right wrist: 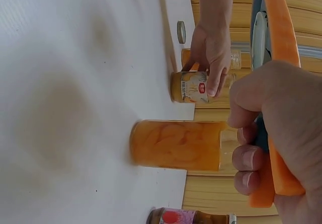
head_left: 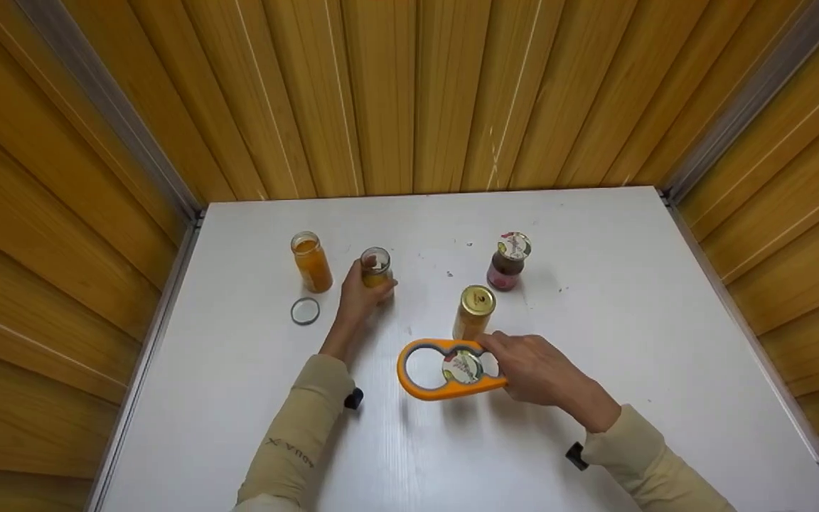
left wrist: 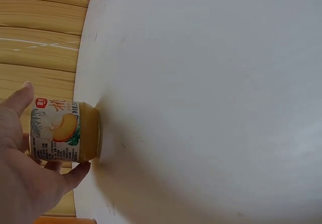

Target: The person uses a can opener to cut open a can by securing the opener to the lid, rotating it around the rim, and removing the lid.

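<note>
My left hand (head_left: 365,291) grips a lidless glass jar (head_left: 376,263) with a fruit-picture label (left wrist: 55,131), fingers and thumb round its sides. The jar stands upright on the white table. My right hand (head_left: 534,366) holds an orange jar opener (head_left: 416,387) with grey-lined round openings, raised above the table. A printed lid (head_left: 461,367) sits in the opener's middle opening. Just beyond the opener stands a jar with a gold lid (head_left: 478,300); the right wrist view shows orange fruit (right wrist: 176,144) inside it.
An uncapped jar of orange contents (head_left: 313,267) stands left of my left hand, with a loose lid (head_left: 305,311) lying in front of it. A dark jar with a printed lid (head_left: 507,263) stands back right. Wood-look walls (head_left: 381,92) enclose the table (head_left: 239,398).
</note>
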The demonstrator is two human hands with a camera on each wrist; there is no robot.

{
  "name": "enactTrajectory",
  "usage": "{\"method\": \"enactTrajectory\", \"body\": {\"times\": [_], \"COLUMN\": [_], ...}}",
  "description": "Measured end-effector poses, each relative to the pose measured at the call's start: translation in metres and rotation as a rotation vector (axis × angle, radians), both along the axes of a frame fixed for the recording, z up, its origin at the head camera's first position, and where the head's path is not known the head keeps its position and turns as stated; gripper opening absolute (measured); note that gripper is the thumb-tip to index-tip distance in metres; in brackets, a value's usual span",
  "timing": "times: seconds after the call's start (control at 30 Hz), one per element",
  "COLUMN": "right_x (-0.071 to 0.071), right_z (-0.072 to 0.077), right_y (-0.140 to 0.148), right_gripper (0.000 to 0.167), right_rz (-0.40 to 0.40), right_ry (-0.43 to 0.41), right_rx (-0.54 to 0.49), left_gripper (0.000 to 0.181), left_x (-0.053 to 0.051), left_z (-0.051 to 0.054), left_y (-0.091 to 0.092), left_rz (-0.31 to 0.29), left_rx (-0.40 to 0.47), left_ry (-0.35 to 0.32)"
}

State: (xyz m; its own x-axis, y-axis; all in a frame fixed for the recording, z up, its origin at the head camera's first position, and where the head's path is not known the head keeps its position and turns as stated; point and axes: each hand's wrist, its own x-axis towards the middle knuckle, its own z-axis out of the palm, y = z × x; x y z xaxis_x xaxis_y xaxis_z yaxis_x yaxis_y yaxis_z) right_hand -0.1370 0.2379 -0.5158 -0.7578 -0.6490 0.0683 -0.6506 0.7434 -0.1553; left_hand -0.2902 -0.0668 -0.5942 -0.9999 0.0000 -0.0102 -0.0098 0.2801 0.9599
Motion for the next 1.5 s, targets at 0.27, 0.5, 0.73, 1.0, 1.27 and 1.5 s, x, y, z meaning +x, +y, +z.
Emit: {"method": "enactTrajectory", "body": {"times": [0.27,0.5,0.73,1.0,1.27,1.5], "right_x": [0.003,0.004,0.005,0.005,0.001,0.001], "right_z": [0.001,0.003,0.003,0.003,0.006,0.009], "right_y": [-0.004,-0.002,-0.002,-0.001,-0.001,0.001], "right_gripper": [0.067,0.066,0.066,0.062,0.061,0.063], "right_rz": [-0.014,-0.022,-0.031,-0.001,-0.015,-0.036], "right_ry": [-0.032,-0.045,-0.065,-0.007,-0.002,-0.012], "right_rx": [0.009,-0.003,-0.007,-0.019,-0.039,-0.052], "left_gripper": [0.069,0.071,0.072,0.07,0.075,0.085], "left_x": [-0.015,-0.025,-0.03,-0.034,-0.04,-0.04], "left_z": [-0.005,-0.008,-0.009,-0.008,-0.005,-0.005], "left_y": [-0.005,0.002,0.01,0.013,0.007,-0.002], "left_rz": [0.049,0.1,0.168,0.182,0.116,0.016], "left_rx": [0.021,0.019,-0.005,0.084,0.07,0.002], "left_ry": [0.025,0.052,0.052,-0.027,-0.061,-0.092]}}
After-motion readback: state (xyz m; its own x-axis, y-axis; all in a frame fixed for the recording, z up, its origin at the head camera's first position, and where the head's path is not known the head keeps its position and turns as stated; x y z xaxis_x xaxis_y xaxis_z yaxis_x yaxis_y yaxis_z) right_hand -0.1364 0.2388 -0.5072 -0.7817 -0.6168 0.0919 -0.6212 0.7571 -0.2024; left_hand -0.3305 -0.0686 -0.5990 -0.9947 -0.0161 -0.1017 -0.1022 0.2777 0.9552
